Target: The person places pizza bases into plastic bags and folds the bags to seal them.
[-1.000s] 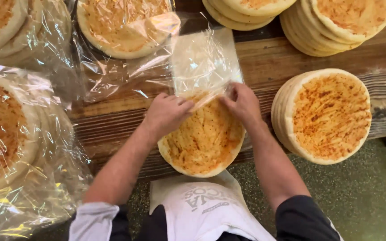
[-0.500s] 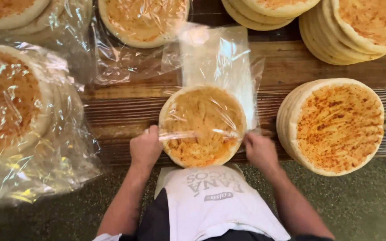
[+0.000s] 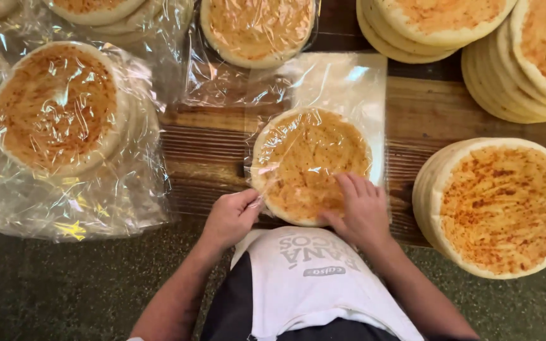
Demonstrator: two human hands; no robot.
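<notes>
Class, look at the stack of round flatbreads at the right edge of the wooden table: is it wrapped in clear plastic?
No, the stack of flatbreads lies bare, while the flatbread under the right hand sits inside a clear bag.

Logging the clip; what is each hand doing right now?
Left hand: closed, pinching the clear plastic bag.
Right hand: open, flat on the bagged flatbread.

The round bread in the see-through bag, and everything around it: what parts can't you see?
Head view, the only one:
- Flatbread: near edge hidden under the right hand and left hand.
- Left hand's grip: fingertips curled under, so what they pinch cannot be told.
- Stack of flatbreads: lower breads hidden by the top one.
- Far stacks: cut off by the top edge.
- Wrapped flatbreads: blurred by wrinkled, shiny plastic.
</notes>
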